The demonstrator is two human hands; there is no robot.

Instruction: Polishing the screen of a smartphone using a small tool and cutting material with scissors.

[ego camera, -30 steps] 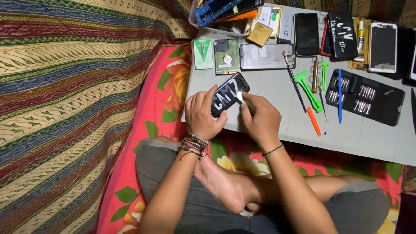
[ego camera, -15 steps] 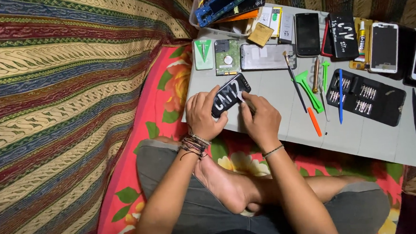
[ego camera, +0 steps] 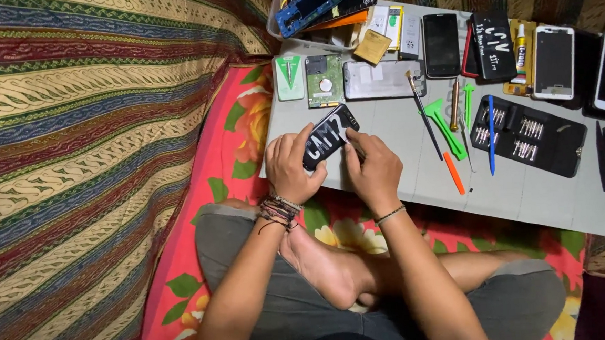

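Little has changed since the earlier frame: both hands stay on the black phone [ego camera: 329, 139] at the near edge of the grey table [ego camera: 525, 196], the phone sitting at much the same tilt. The left hand [ego camera: 293, 168] cups the phone's lower end, its fingers [ego camera: 300, 144] wrapped around the side. The right hand [ego camera: 372, 169] rests just beside it, fingers [ego camera: 356, 141] drawn together and pressed to the phone's right edge; whether they pinch a small tool cannot be told.

The phone is a flat, glossy rounded rectangle with white marks on its dark back. Its long axis runs diagonally, the far end pointing up and right towards the hard drive [ego camera: 325, 80] and a silvery plate [ego camera: 380, 79]. A matte black bit case [ego camera: 528, 136] lies well apart to the right.
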